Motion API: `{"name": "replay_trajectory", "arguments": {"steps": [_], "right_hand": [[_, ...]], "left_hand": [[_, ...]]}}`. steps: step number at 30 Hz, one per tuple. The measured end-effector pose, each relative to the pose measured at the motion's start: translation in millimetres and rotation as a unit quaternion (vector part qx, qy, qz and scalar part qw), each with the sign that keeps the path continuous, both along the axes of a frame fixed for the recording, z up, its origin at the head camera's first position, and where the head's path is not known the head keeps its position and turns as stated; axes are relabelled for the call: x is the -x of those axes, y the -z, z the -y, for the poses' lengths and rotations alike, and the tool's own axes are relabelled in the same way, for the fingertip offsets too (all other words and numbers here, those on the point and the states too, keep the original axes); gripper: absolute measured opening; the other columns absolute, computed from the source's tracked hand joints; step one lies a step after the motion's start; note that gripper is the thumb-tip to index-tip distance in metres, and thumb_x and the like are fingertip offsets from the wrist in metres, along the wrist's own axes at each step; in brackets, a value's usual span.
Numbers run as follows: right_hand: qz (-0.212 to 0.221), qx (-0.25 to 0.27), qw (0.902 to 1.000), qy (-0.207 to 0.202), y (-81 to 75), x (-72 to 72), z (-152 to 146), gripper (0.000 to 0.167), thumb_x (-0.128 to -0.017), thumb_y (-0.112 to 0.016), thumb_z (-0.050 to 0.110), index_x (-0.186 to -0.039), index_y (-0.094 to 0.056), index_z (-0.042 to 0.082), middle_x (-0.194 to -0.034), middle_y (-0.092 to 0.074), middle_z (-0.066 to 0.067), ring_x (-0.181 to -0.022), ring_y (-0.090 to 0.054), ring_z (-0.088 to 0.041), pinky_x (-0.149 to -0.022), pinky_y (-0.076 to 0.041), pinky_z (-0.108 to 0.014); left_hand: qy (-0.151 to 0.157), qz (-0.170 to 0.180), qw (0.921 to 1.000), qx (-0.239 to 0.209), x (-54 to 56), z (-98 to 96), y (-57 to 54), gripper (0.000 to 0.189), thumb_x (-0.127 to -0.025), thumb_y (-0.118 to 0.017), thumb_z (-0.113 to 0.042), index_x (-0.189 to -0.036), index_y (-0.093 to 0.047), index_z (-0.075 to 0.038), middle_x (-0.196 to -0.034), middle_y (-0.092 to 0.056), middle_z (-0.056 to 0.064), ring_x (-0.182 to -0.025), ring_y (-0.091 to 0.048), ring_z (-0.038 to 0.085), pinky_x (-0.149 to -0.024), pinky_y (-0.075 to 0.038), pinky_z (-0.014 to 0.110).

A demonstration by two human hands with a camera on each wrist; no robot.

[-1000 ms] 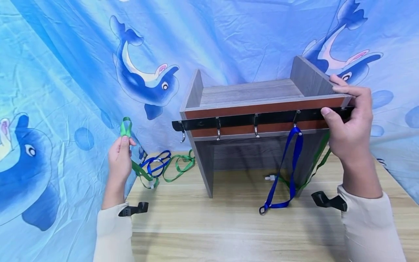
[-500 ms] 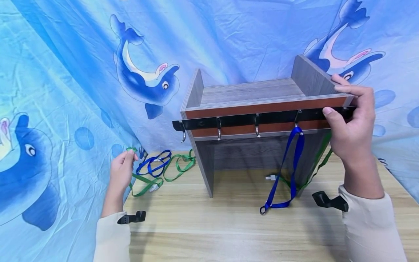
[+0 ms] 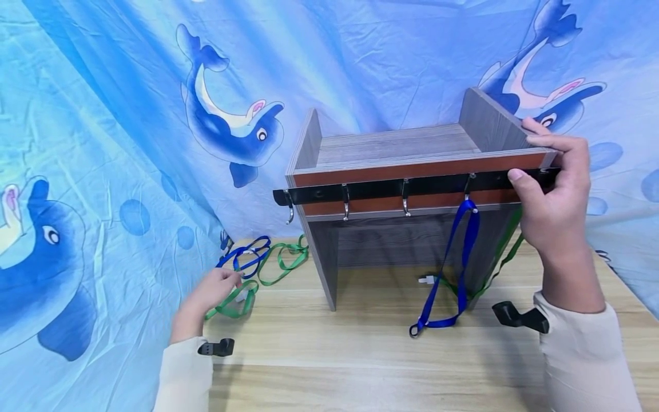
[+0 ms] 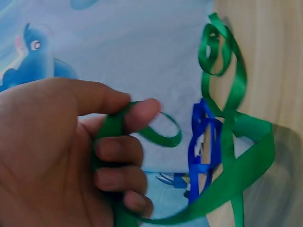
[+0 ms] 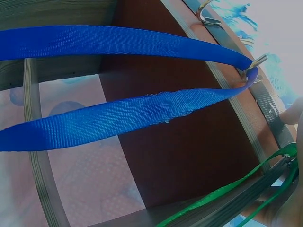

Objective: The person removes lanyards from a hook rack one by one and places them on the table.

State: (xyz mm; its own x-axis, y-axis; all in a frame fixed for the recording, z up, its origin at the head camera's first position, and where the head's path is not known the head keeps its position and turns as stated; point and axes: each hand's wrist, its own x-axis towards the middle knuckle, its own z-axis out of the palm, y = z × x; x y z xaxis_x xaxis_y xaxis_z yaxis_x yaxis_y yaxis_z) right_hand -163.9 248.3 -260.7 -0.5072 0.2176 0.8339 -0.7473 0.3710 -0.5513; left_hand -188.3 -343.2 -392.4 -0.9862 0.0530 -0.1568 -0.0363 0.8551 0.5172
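Observation:
My left hand (image 3: 211, 294) is low over the table's left side. Its fingers curl round a green lanyard (image 4: 255, 170), pinching the strap between thumb and index finger, with a loop standing out past them. On the right, my right hand (image 3: 558, 200) grips the upper corner of a grey wooden shelf (image 3: 396, 146), thumb on the black hook rail (image 3: 381, 189). From one silver hook hangs a blue lanyard (image 5: 142, 108). A second green lanyard (image 5: 213, 194) hangs by the rail's right end, its top partly hidden by my right hand.
Another blue lanyard (image 3: 257, 260) and a green lanyard (image 3: 283, 266) lie loosely on the wooden table (image 3: 288, 366), left of the shelf. A blue dolphin-print curtain (image 3: 360, 63) covers the back and left side.
My left hand has come down from its raised position towards the table and slightly right, and the green lanyard in it has lowered too. My right hand stays on the shelf corner.

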Motion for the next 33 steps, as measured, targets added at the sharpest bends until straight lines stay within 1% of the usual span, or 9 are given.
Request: {"name": "replay_trajectory", "arguments": {"steps": [4, 7, 11, 17, 20, 22, 25, 29, 33], "right_hand": [[0.0, -0.004, 1.0, 0.003, -0.2, -0.2, -0.5, 0.048, -0.093, -0.064, 0.014, -0.136, -0.053, -0.007, -0.159, -0.054, -0.011, -0.131, -0.063, -0.021, -0.098, -0.053, -0.017], [0.001, -0.006, 1.0, 0.003, -0.6, -0.3, -0.2, 0.049, -0.093, -0.063, 0.014, -0.136, -0.053, -0.006, -0.159, -0.054, -0.01, -0.131, -0.062, -0.021, -0.099, -0.052, -0.018], [0.003, -0.008, 1.0, 0.003, -0.6, -0.8, 0.5, 0.049, -0.093, -0.063, 0.014, -0.137, -0.053, -0.006, -0.159, -0.054, -0.009, -0.131, -0.062, -0.021, -0.1, -0.051, -0.018], [0.001, -0.006, 1.0, 0.005, -0.4, -1.4, 0.2, 0.049, -0.093, -0.063, 0.014, -0.137, -0.054, -0.005, -0.159, -0.055, -0.009, -0.129, -0.062, -0.02, -0.098, -0.05, -0.017], [0.003, -0.009, 0.9999, 0.006, 0.6, -1.7, 0.6, 0.049, -0.093, -0.063, 0.014, -0.137, -0.054, -0.005, -0.159, -0.055, -0.009, -0.127, -0.063, -0.018, -0.096, -0.051, -0.016], [0.004, -0.01, 0.9999, 0.005, 1.2, -1.5, 1.1, 0.049, -0.093, -0.063, 0.014, -0.137, -0.054, -0.005, -0.159, -0.055, -0.009, -0.126, -0.063, -0.018, -0.095, -0.051, -0.016], [0.001, -0.007, 1.0, 0.004, 1.0, -0.5, 1.5, 0.049, -0.093, -0.063, 0.015, -0.137, -0.054, -0.006, -0.159, -0.055, -0.009, -0.127, -0.063, -0.018, -0.096, -0.051, -0.017], [-0.004, 0.002, 1.0, 0.0, 0.4, 0.8, 1.3, 0.048, -0.093, -0.064, 0.015, -0.136, -0.055, -0.005, -0.158, -0.055, -0.01, -0.127, -0.062, -0.02, -0.097, -0.05, -0.018], [-0.004, 0.005, 1.0, 0.001, 0.8, 1.0, 1.1, 0.048, -0.093, -0.064, 0.016, -0.135, -0.055, -0.005, -0.158, -0.056, -0.01, -0.127, -0.063, -0.02, -0.096, -0.051, -0.017]], "left_hand": [[0.001, 0.044, 0.9986, 0.028, -1.2, 2.0, 9.1, 0.04, -0.109, -0.051, -0.031, -0.091, -0.075, -0.004, -0.075, -0.058, 0.002, -0.067, -0.047, 0.015, -0.06, -0.042, 0.032], [-0.021, 0.07, 0.9969, 0.027, -3.1, 4.5, 15.3, 0.035, -0.105, -0.057, -0.03, -0.082, -0.068, -0.006, -0.066, -0.049, -0.001, -0.061, -0.047, 0.015, -0.057, -0.042, 0.032], [-0.054, 0.076, 0.9949, 0.038, -5.2, 9.5, 23.2, 0.028, -0.101, -0.062, -0.026, -0.081, -0.062, -0.008, -0.07, -0.054, 0.0, -0.068, -0.052, 0.018, -0.06, -0.044, 0.032], [-0.07, 0.083, 0.9909, 0.079, -7.8, 13.0, 29.4, 0.02, -0.096, -0.073, -0.023, -0.089, -0.065, -0.006, -0.077, -0.058, 0.005, -0.073, -0.055, 0.022, -0.062, -0.045, 0.033], [-0.08, 0.08, 0.989, 0.095, -10.1, 12.8, 27.6, 0.022, -0.094, -0.075, -0.021, -0.093, -0.067, 0.0, -0.08, -0.059, 0.009, -0.075, -0.056, 0.025, -0.063, -0.046, 0.034], [-0.086, 0.08, 0.9868, 0.112, -11.6, 12.0, 25.7, 0.03, -0.094, -0.076, -0.024, -0.102, -0.069, 0.005, -0.086, -0.063, 0.014, -0.079, -0.058, 0.028, -0.066, -0.05, 0.037], [-0.087, 0.076, 0.9829, 0.143, -14.6, 6.1, 21.1, 0.057, -0.096, -0.072, -0.032, -0.126, -0.061, 0.015, -0.112, -0.067, 0.034, -0.099, -0.065, 0.047, -0.083, -0.057, 0.052], [-0.077, 0.051, 0.9779, 0.188, -20.4, -13.3, 6.0, 0.078, -0.099, -0.064, -0.039, -0.149, -0.042, 0.016, -0.143, -0.051, 0.045, -0.13, -0.051, 0.064, -0.104, -0.049, 0.069], [-0.06, 0.037, 0.9793, 0.19, -30.6, -38.7, -15.4, 0.074, -0.104, -0.059, -0.043, -0.152, -0.045, 0.012, -0.149, -0.051, 0.04, -0.135, -0.05, 0.062, -0.107, -0.047, 0.071]]}}
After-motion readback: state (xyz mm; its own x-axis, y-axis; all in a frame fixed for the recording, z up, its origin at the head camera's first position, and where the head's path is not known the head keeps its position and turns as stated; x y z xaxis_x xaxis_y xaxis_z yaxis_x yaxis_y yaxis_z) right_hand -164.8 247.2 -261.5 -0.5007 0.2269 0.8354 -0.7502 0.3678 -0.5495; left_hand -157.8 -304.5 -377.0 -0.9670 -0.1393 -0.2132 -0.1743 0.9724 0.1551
